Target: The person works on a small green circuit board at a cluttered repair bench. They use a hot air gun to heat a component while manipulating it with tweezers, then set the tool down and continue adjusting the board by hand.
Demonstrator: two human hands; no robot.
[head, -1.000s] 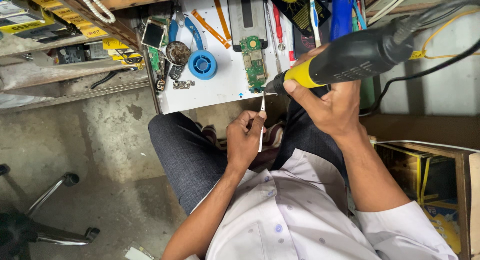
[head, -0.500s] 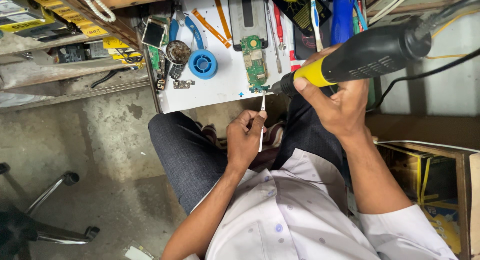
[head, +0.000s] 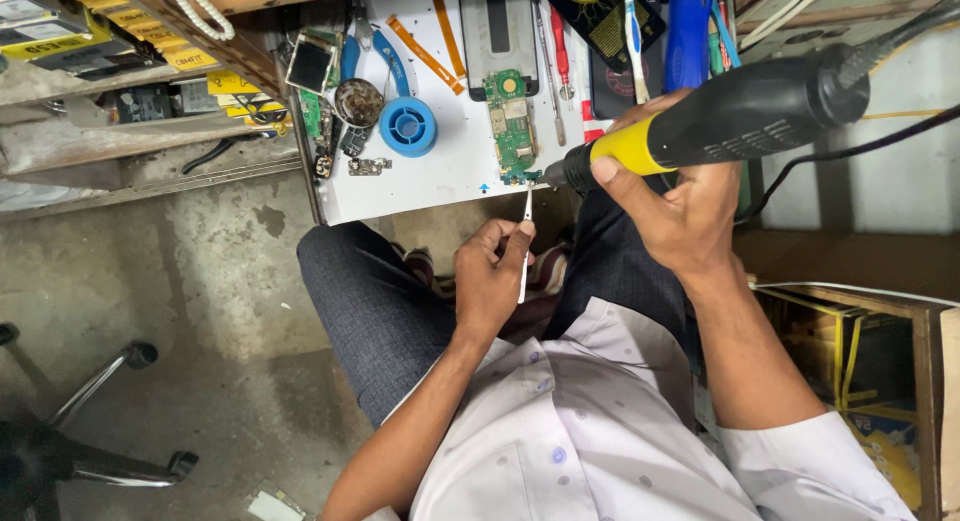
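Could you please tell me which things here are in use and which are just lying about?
In use:
- black and yellow heat tool, held in the right hand
- tweezers, held in the left hand
- green circuit board, at both tips

Lying about:
- blue solder spool
- orange ribbon cables
- toothbrush
- blue-handled cutters

One circuit board [head: 511,127] — one solder spool [head: 408,127]

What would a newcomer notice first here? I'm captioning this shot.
The black hot-air tool with a yellow collar, gripped in the right hand, its nozzle aimed at the green circuit board on the white work mat. Just below, the left hand holds slim metal tweezers up to that board.
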